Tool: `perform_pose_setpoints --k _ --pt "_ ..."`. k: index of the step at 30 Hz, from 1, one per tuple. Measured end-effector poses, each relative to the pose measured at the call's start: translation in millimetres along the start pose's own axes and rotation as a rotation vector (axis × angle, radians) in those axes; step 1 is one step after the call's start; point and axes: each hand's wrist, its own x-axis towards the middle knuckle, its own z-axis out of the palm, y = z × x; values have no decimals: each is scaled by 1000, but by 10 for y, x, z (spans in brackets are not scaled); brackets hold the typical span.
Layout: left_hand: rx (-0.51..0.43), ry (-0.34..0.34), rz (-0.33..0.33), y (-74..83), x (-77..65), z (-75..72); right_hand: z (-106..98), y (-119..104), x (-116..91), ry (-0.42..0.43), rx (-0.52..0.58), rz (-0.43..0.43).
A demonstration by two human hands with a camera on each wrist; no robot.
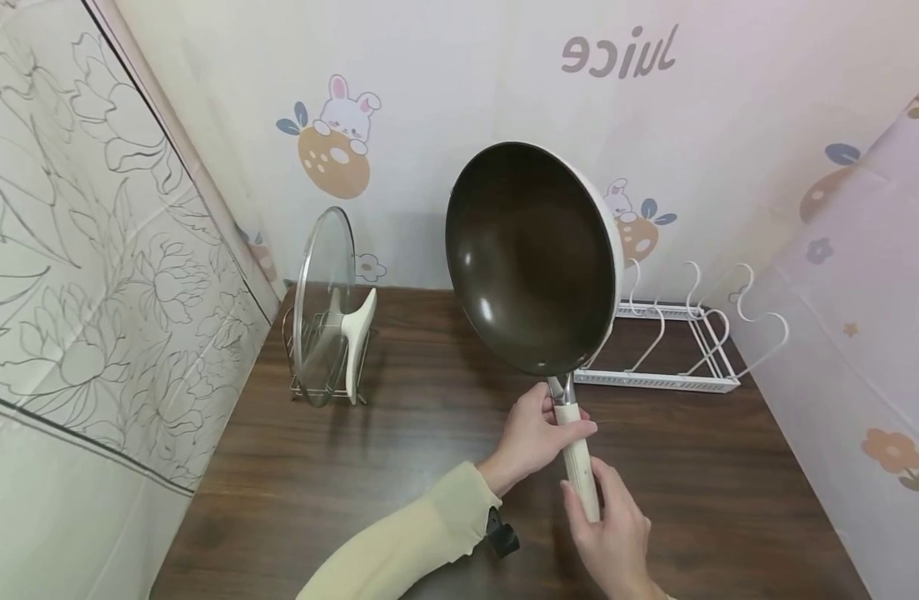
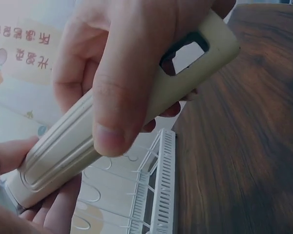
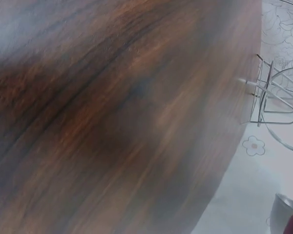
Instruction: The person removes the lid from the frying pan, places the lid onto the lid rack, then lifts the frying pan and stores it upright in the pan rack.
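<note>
A deep wok (image 1: 534,258), dark inside and white outside, is held up over the table with its opening facing me. Its cream handle (image 1: 581,467) points down toward me. My left hand (image 1: 530,437) grips the handle near the metal neck, thumb across the front. Lower down, my right hand (image 1: 612,529) holds the handle's end, thumb on one side and fingers on the other. In the left wrist view both hands wrap the ribbed handle (image 2: 63,141), and its hanging hole shows beside the right hand (image 2: 122,73).
A glass lid (image 1: 324,308) with a cream knob stands upright in a wire rack (image 1: 327,392) at the left back. At the right back, a white rack (image 1: 654,381) with curved dividers lies on the brown wooden table (image 1: 429,433). Patterned walls enclose the back and sides.
</note>
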Motion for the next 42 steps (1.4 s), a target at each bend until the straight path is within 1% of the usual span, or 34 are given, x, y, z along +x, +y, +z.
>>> perform_pose_setpoints --k 3,5,8,10,13,15,17,18,20,24,27,30,32,34,38,42 --pt "-78 -48 -4 8 10 -9 -18 -28 0 -26 21 42" --pt "-116 -81 3 16 19 -21 -40 -43 13 -45 54 56" --pt "-128 -145 46 50 35 -45 -86 -64 45 -75 124 94" --pt "-100 -206 113 100 54 -62 -127 -71 80 -104 182 137" --pt "-9 -291 221 203 94 -86 -195 -75 140 -152 251 247" --pt "62 -324 280 278 123 -91 -241 -69 191 -186 304 311" --pt "114 -343 304 343 156 -87 -278 -62 239 -201 344 345" --pt "130 -352 310 370 175 -79 -293 -59 261 -202 361 353" --pt "126 -381 310 409 218 -52 -311 -55 292 -194 401 373" --pt "102 -447 283 437 301 21 -290 -31 284 -125 421 391" --pt "78 -497 256 438 348 87 -263 10 248 -54 422 377" --pt "69 -529 234 443 390 159 -256 62 234 18 413 344" --pt "76 -546 227 446 421 205 -264 92 236 49 404 334" --pt "89 -559 223 450 457 248 -280 126 243 60 392 339" --pt "112 -579 229 459 528 323 -321 182 264 54 343 363" --pt "139 -595 240 471 590 387 -349 218 288 66 297 359"
